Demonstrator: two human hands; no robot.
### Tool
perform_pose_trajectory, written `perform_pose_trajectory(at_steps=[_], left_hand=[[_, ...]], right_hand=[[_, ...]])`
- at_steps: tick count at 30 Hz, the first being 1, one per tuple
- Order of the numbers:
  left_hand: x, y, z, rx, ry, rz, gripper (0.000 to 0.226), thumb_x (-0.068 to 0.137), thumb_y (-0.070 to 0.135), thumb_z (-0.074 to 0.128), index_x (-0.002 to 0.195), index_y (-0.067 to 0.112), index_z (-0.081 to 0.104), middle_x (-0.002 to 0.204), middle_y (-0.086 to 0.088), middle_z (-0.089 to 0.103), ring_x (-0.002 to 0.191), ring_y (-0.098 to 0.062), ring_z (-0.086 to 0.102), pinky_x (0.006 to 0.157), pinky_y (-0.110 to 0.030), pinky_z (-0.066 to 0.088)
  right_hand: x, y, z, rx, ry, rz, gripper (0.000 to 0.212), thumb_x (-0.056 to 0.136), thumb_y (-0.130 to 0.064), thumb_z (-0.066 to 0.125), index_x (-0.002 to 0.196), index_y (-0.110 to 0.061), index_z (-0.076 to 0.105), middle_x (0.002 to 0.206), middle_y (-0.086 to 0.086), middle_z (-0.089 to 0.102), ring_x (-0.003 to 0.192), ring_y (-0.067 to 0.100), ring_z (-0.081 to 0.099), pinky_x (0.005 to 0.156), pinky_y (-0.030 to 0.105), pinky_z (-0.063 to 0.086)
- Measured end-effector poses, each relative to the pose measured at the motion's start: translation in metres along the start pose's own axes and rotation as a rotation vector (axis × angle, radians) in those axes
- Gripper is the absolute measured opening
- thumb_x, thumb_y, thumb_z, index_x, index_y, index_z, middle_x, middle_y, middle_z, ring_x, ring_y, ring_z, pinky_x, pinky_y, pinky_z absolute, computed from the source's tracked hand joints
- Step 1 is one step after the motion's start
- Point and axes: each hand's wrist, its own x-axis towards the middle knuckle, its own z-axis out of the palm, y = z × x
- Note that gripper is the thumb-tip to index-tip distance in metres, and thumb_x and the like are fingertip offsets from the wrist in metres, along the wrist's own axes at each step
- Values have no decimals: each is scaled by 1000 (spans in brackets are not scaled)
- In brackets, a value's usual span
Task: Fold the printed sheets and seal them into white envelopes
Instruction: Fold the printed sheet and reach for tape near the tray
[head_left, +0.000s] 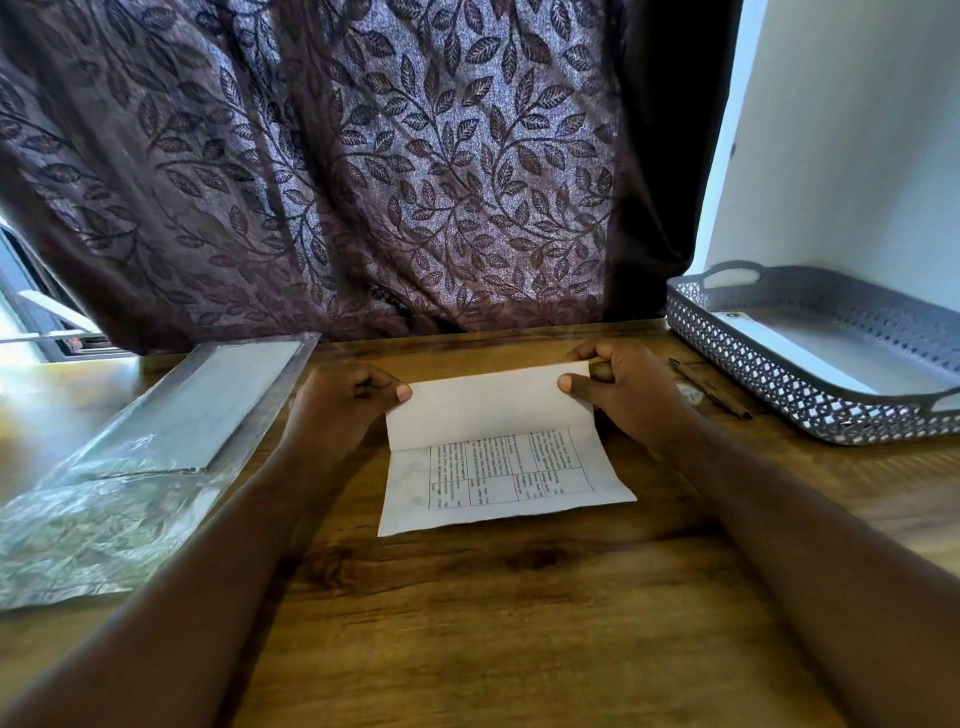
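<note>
Head view: white printed sheet bearing a ruled table of text (498, 467), lying at centre of brown wood-grain table (519, 597), far portion turned over toward the near edge. Left hand (348, 400) pinching the flap's left edge between thumb and curled fingers; right hand (623, 395) pinching its right corner likewise. Judged step: first fold, crease not yet pressed flat. For a clean result, match the flap's side edges to the sheet's sides, hold both corners down, then run a thumb along the fold from middle outward. Right of hands: dark pen (709, 388), grey perforated plastic tray (753, 384) holding white paper. Left: clear plastic packet (156, 447).
</note>
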Motion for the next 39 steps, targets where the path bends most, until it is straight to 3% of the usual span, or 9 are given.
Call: perform_pose_trajectory(at_steps=[4, 9, 14, 24, 28, 30, 32, 37, 39], left_hand=[[-4, 5, 2, -168, 5, -69, 10, 90, 29, 69, 80, 27, 71, 83, 13, 73, 81, -9, 70, 85, -42, 58], [-8, 8, 9, -654, -263, -257, 29, 96, 22, 60, 124, 13, 63, 113, -9, 75, 101, -28, 73, 90, -50, 56], [-7, 5, 13, -673, -264, -237, 31, 97, 8, 58, 127, 12, 61, 112, -7, 75, 102, -24, 73, 83, -38, 61], [-3, -5, 6, -940, -250, -376, 22, 96, -2, 52, 109, 5, 69, 114, -22, 72, 102, -34, 72, 84, -44, 61], [-5, -5, 3, -924, -247, -310, 39, 95, 12, 40, 84, 8, 78, 98, -15, 76, 84, -30, 72, 63, -34, 62], [-5, -4, 3, -886, -244, -306, 36, 100, 14, 41, 89, 5, 75, 95, -14, 76, 82, -26, 72, 62, -32, 61], [-4, -3, 7, -820, -219, -297, 16, 92, 16, 62, 87, 9, 75, 90, -11, 76, 81, -23, 71, 66, -33, 59], [-5, 2, 13, -546, -183, -203, 17, 81, 6, 77, 93, 17, 77, 91, -4, 78, 86, -22, 73, 79, -39, 59], [-7, 5, 14, -407, -145, -143, 13, 82, 11, 78, 90, 22, 78, 90, 4, 78, 86, -20, 73, 77, -38, 61]], right_hand=[[-1, 5, -3, 202, -127, 112, 31, 90, -8, 72, 119, -16, 69, 104, 0, 79, 95, 15, 76, 87, 42, 61], [-1, 4, -1, 389, -56, 147, 28, 91, -3, 68, 117, -12, 70, 106, 5, 78, 98, 22, 75, 90, 46, 59], [1, 4, 0, 492, -51, 208, 29, 93, 3, 63, 119, -11, 65, 107, 6, 78, 99, 24, 75, 88, 46, 59], [2, 4, 2, 587, -83, 323, 20, 96, 5, 54, 98, -3, 72, 98, 18, 76, 85, 28, 74, 72, 36, 60], [2, 2, 1, 578, -78, 319, 37, 99, -1, 40, 90, 6, 75, 107, 29, 71, 96, 36, 68, 78, 39, 60], [0, 2, 2, 570, -76, 314, 28, 99, -4, 51, 89, 0, 77, 102, 20, 76, 101, 36, 70, 88, 43, 59], [-1, 1, 4, 446, -58, 242, 16, 91, -1, 67, 86, -10, 80, 96, 8, 79, 102, 28, 72, 94, 45, 57], [-6, -14, 9, 102, 45, 40, 19, 87, -2, 74, 92, -20, 76, 94, -8, 74, 86, 10, 71, 72, 23, 60], [-7, -17, 12, -16, 51, -44, 21, 88, -6, 73, 102, -22, 74, 99, -9, 74, 89, 12, 70, 72, 25, 59]])
